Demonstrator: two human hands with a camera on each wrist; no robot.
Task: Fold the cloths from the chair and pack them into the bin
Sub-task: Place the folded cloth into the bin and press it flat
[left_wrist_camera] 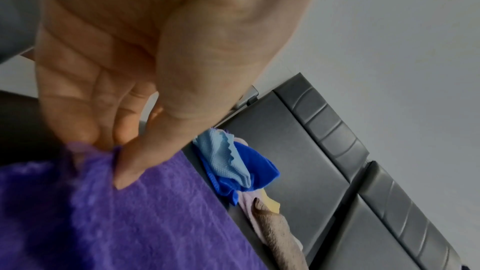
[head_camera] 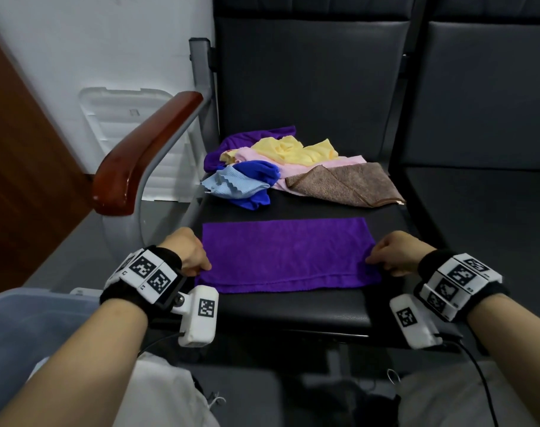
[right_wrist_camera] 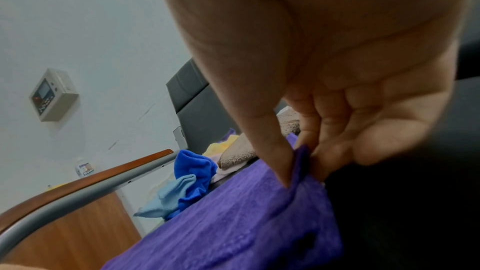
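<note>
While the purple cloth [head_camera: 285, 255] lies flat across the chair seat [head_camera: 293, 306] front, the left hand [head_camera: 187, 252] and right hand [head_camera: 395, 252] hold its side edges; bare seat separates it from the cloth pile [head_camera: 281, 167] behind. Left wrist view: thumb [left_wrist_camera: 140, 157] and fingers pinch the cloth edge. Right wrist view: thumb [right_wrist_camera: 272, 151] and fingers pinch the opposite edge. The bin [head_camera: 25, 322] sits lower left.
</note>
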